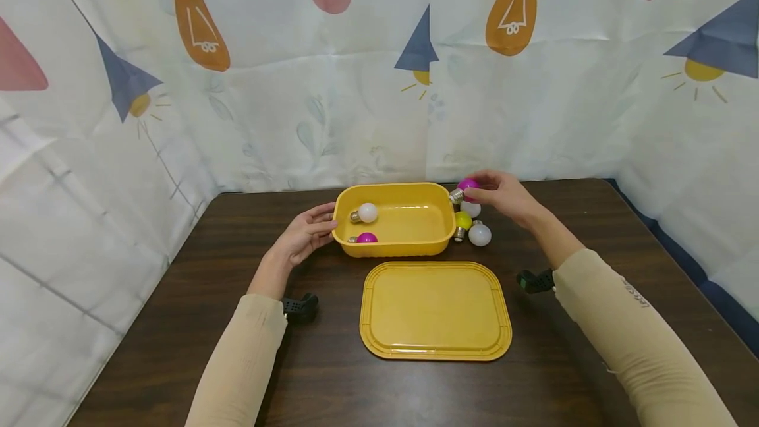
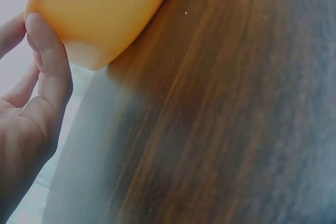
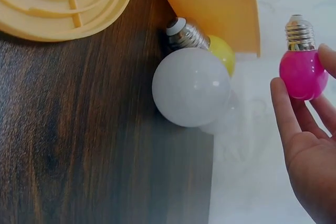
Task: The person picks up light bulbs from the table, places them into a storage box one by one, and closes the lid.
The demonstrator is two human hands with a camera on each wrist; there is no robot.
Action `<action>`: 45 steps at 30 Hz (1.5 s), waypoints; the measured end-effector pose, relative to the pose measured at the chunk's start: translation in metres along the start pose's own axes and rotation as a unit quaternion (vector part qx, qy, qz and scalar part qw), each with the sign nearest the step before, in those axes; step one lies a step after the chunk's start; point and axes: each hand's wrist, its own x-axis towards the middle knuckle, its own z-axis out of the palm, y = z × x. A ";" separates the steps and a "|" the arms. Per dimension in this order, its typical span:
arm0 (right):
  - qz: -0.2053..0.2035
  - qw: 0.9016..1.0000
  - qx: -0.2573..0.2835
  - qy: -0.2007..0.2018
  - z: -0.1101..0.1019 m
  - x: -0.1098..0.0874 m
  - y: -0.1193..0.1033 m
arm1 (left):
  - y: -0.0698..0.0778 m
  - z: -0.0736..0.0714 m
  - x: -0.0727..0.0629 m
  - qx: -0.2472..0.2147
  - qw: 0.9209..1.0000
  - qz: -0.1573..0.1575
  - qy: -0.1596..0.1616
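Magenta round screw-base bulb (image 3: 301, 74) is pinched in the right hand (image 1: 503, 196); the left hand (image 1: 304, 236) grips the yellow plastic tub (image 1: 394, 250); dark wood-grain table (image 1: 178, 348) beneath both, white lamp-printed cloth (image 1: 362, 97) beyond.

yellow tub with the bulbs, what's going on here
A person's right hand pinches a magenta bulb near the right end of the yellow tub, while the left hand touches its left end. Inside the tub lie a white bulb and a second magenta bulb. Outside, beside its right end, are a yellow bulb and two more white bulbs. The yellow lid lies flat on the table, apart from the tub.
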 end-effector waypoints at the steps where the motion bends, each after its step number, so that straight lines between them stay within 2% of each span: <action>1: 0.000 1.000 -0.005 0.001 0.000 0.001 -0.001 | 0.000 0.000 0.000 0.000 1.000 -0.001 0.000; 8: -0.003 1.000 -0.026 -0.007 0.006 0.006 -0.007 | 0.001 0.001 0.001 0.008 1.000 -0.004 0.003; 30: -0.037 0.998 0.002 -0.050 0.033 0.019 -0.018 | 0.001 0.001 0.002 0.009 1.000 -0.005 0.009; 45: -0.042 0.997 -0.017 -0.061 0.046 0.022 -0.024 | 0.001 0.000 0.003 0.009 1.000 -0.001 0.005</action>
